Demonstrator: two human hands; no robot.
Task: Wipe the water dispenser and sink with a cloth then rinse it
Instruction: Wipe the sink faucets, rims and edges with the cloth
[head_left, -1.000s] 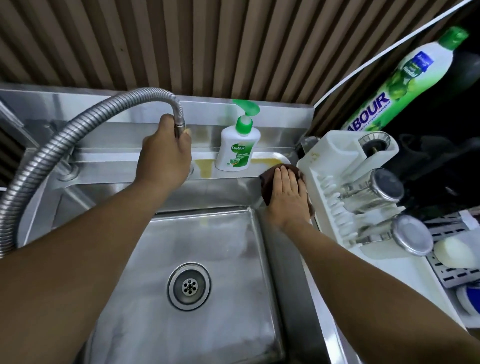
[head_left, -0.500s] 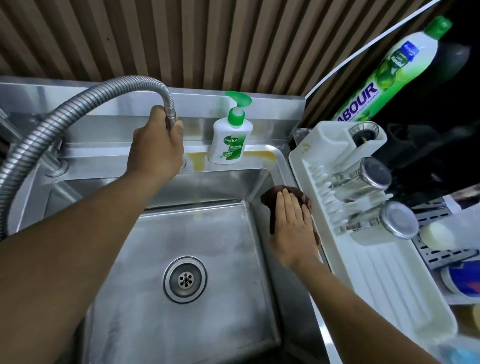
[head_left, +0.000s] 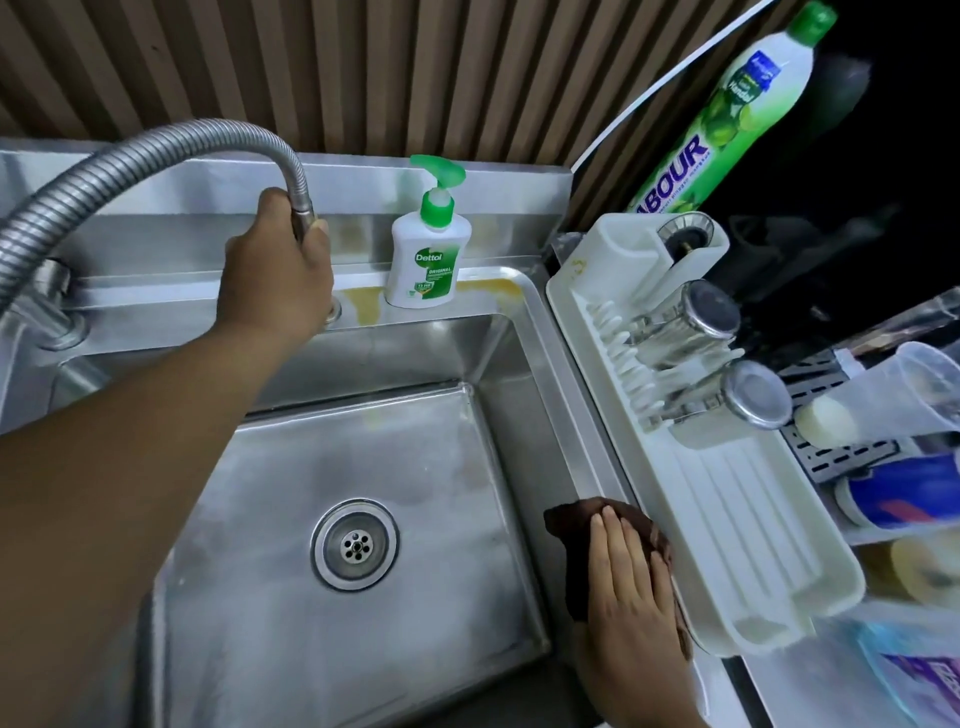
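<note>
Hands apart: right hand (head_left: 631, 597) flat on dark brown cloth (head_left: 571, 519) on steel sink (head_left: 576, 395) rim, left hand (head_left: 275, 280) clasped around ribbed metal hose (head_left: 130, 161).

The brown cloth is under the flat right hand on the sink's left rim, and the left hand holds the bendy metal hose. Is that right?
Not quite. In the head view the brown cloth lies under the flat right hand on the sink's right rim, beside the white dish rack, not the left rim. The left hand does hold the bendy metal hose.
</note>
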